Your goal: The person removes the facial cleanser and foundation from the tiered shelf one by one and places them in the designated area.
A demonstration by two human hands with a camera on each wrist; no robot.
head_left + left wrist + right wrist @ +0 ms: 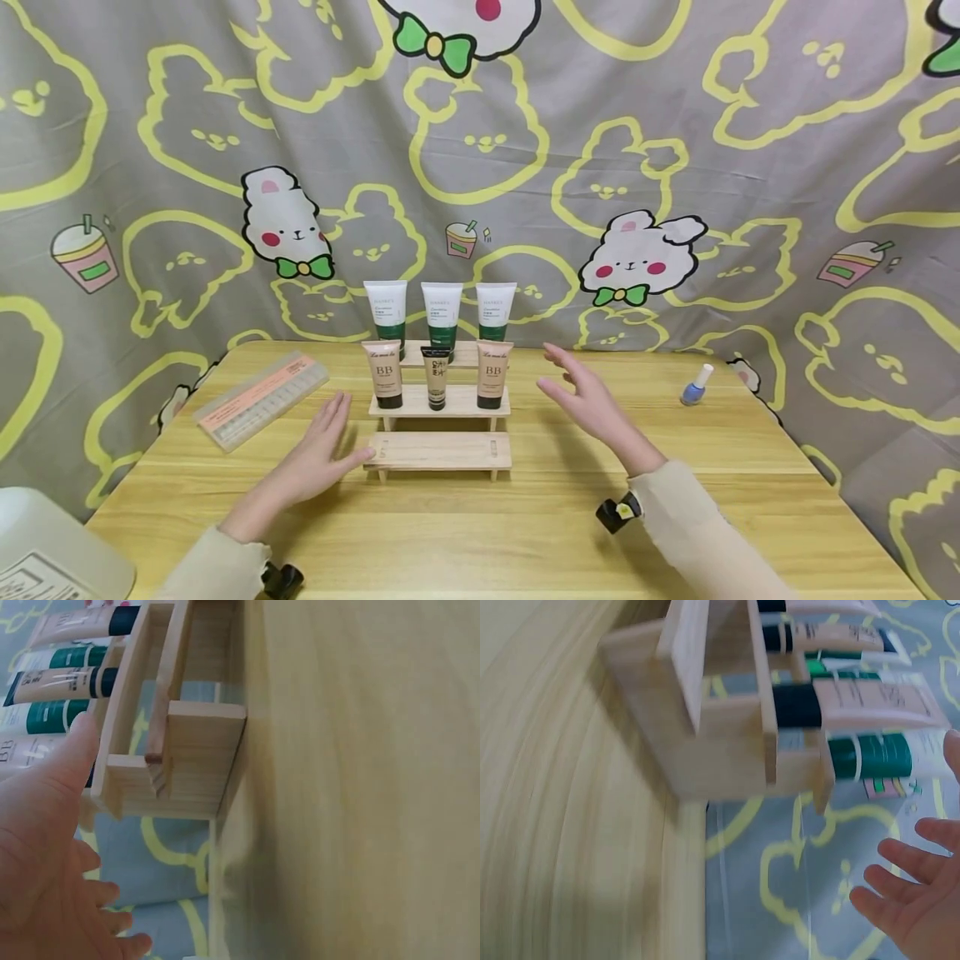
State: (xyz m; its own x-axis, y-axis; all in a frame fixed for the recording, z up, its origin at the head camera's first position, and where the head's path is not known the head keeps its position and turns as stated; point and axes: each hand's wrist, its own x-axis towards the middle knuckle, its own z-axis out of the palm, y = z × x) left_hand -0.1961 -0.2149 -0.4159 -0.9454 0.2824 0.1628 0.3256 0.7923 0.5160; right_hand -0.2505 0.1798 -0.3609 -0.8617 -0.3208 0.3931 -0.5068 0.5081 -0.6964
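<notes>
A three-step wooden stand (437,451) is on the table. On its top step, three white-and-green tubes (442,310) stand in a row. The middle step bears two beige BB cream tubes (491,373) with dark caps and, between them, a smaller gold-and-black tube (436,380); the lowest step is bare. My left hand (318,457) is at the stand's left side, fingers extended, its thumb tip overlapping the left end of the lowest step in the head view. To the right of the stand, my right hand (592,407) hovers with fingers spread, holding nothing.
A flat box with a pink label (262,398) lies left of the stand. Toward the right edge of the table stands a blue nail polish bottle (697,386) with a white cap. A large whitish jug (56,546) is at the near left corner. A printed curtain (510,225) hangs behind.
</notes>
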